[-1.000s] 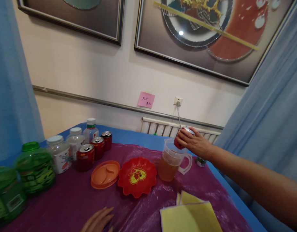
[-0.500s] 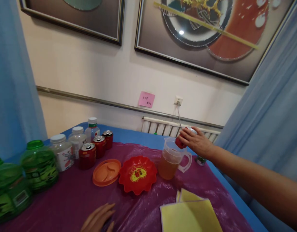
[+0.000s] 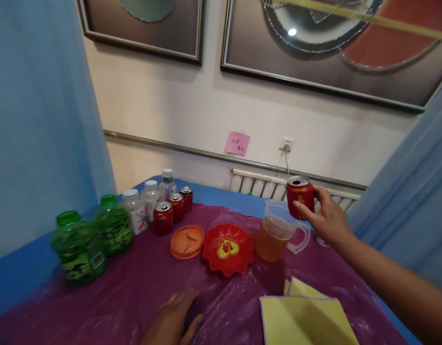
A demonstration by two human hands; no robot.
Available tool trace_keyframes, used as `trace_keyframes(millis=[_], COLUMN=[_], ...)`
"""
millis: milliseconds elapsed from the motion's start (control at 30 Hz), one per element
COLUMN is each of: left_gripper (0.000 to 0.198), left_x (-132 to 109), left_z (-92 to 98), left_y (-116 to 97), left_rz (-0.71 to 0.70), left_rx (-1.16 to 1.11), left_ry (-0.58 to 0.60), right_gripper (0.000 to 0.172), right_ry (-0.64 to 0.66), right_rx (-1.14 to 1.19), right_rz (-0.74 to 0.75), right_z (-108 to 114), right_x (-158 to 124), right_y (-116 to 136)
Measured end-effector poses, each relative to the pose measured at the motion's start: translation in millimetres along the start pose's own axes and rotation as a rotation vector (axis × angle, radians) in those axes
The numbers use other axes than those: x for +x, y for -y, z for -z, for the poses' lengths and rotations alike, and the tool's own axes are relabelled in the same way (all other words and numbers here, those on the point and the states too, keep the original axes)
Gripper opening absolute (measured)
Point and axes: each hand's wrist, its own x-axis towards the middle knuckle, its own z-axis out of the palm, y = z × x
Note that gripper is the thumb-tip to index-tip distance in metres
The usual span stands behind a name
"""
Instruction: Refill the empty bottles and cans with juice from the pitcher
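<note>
My right hand point(image 3: 327, 221) grips a red drink can point(image 3: 299, 197), holding it upright in the air just above and to the right of a clear plastic jug point(image 3: 276, 232). The jug stands on the purple table cover point(image 3: 116, 292) and is about half full of amber liquid. Near the table's front edge my left hand point(image 3: 172, 320) lies palm down on the cover, fingers loosely curled, holding nothing that I can see.
A red scalloped dish point(image 3: 228, 248) and an orange lid point(image 3: 187, 241) lie left of the jug. Three red cans point(image 3: 163, 217), white-capped jars point(image 3: 136, 211) and two green jars point(image 3: 79, 247) line the left side. Yellow cloths point(image 3: 305, 317) lie front right. Blue curtains hang on both sides.
My right hand has turned the can from tipped over the jug to upright and drawn it slightly right. The camera has swung left and down. My left hand slid forward on the cover.
</note>
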Motion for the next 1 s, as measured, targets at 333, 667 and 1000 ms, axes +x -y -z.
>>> trace_keyframes(millis=[333,667,1000], left_gripper=[0.089,0.065,0.075], left_x=[36,105,131], left_z=[52.2,96.4,98.0], left_y=[-99,27,66], left_rz=[0.133,0.343,0.319], left_rx=[-0.46,-0.041,0.14], left_ry=[-0.065,-0.372,-0.307], right_gripper=[0.062,0.061,0.032], right_ry=[0.523,0.529,0.375], right_rx=[0.786,0.702,0.612], right_rz=[-0.185,-0.202,-0.3], right_z=[-91,-96,-42], right_x=[-178,-241,-251], right_y=[123,82,-8])
